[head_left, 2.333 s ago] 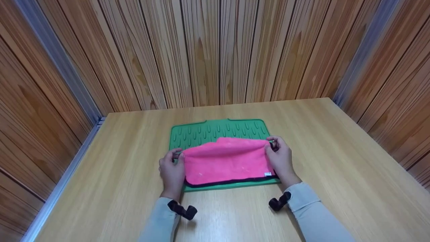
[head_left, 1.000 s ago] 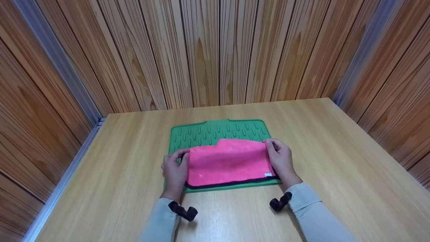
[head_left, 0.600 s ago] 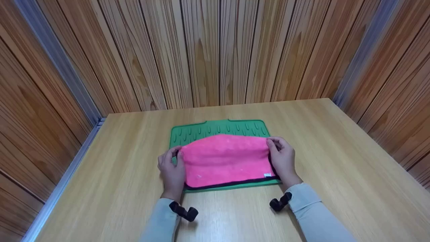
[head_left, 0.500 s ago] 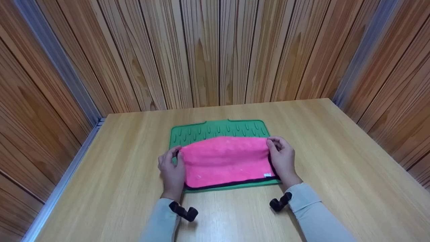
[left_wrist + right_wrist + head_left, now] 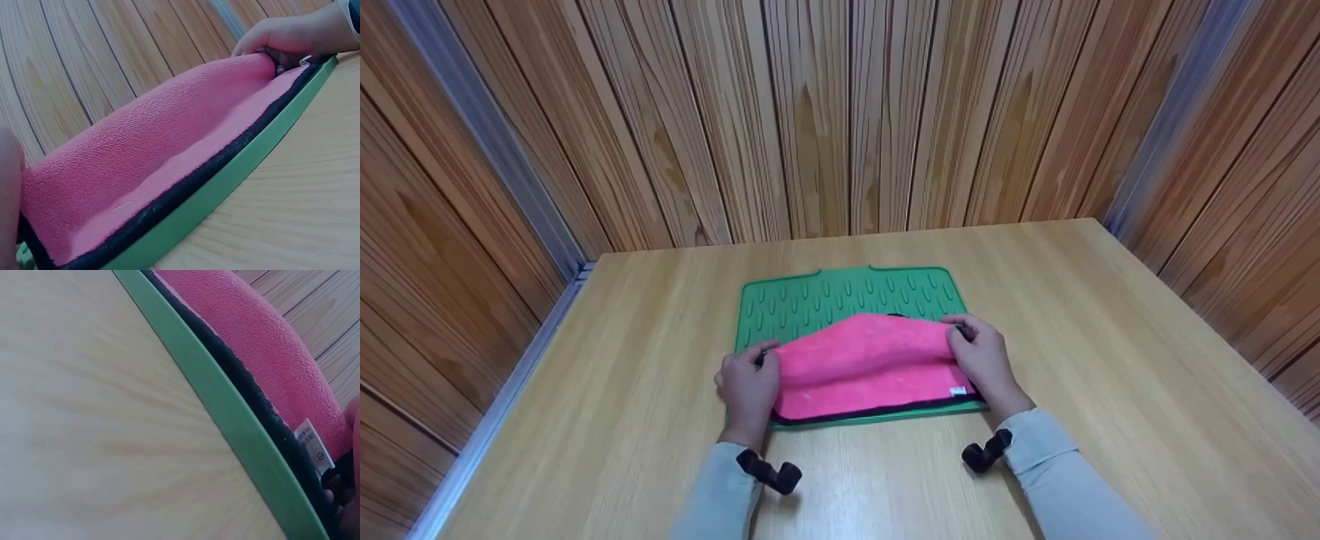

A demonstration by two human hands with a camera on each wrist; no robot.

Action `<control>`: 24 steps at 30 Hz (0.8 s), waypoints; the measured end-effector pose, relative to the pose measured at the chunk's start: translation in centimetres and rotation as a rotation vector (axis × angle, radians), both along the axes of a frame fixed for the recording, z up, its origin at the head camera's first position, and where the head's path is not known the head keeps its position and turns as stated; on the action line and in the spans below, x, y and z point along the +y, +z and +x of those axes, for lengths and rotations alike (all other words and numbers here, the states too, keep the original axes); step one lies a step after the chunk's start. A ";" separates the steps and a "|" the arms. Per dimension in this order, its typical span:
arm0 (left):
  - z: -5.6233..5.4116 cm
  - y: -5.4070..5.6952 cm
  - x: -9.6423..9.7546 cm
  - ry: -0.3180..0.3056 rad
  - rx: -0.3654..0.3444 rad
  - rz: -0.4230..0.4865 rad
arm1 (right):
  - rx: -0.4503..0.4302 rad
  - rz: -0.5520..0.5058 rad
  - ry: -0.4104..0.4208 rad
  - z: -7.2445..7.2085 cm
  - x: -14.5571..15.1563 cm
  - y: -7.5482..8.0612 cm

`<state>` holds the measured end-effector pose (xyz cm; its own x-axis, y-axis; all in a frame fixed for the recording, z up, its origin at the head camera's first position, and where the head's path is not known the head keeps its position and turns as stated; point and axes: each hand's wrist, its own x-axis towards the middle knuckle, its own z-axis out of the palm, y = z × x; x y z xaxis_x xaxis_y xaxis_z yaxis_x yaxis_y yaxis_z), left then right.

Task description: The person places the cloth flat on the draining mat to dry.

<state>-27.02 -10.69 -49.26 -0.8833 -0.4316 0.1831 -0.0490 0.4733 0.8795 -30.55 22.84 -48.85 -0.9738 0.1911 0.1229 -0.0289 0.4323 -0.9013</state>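
Observation:
A fluffy pink towel with black edging lies across the near part of a green mat covered in raised ridges. My left hand pinches the towel's left side between thumb and fingers; my right hand does the same at its right side. Between the hands the cloth bulges up, as the left wrist view shows along the pink pile. A small white label sticks out at the near right corner. Fingertips behind the cloth are hidden.
A light wooden table carries the mat. Wood-panelled walls stand behind it and on both sides. A small black camera sits at the left wrist, another black camera at the right.
Over the last seconds the towel's far edge has risen and dropped again between the hands. Since half a second ago both hands have come slightly nearer and closer together, and the cloth bulges more.

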 end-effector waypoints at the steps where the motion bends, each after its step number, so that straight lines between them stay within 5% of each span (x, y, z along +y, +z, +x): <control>1: 0.0 0.0 0.0 -0.001 -0.010 -0.011 | -0.001 0.006 0.005 0.0 0.0 0.0; 9: -0.2 -0.1 0.0 -0.048 -0.062 -0.046 | 0.022 0.029 0.025 0.1 0.0 0.1; 24: 0.1 0.1 -0.2 0.056 0.130 0.093 | 0.105 -0.102 -0.106 0.1 0.0 0.2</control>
<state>-26.90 -10.91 -49.19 -0.8287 -0.5002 0.2510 0.0434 0.3897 0.9199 -30.47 22.88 -48.66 -0.9304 0.3089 0.1971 -0.0837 0.3443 -0.9351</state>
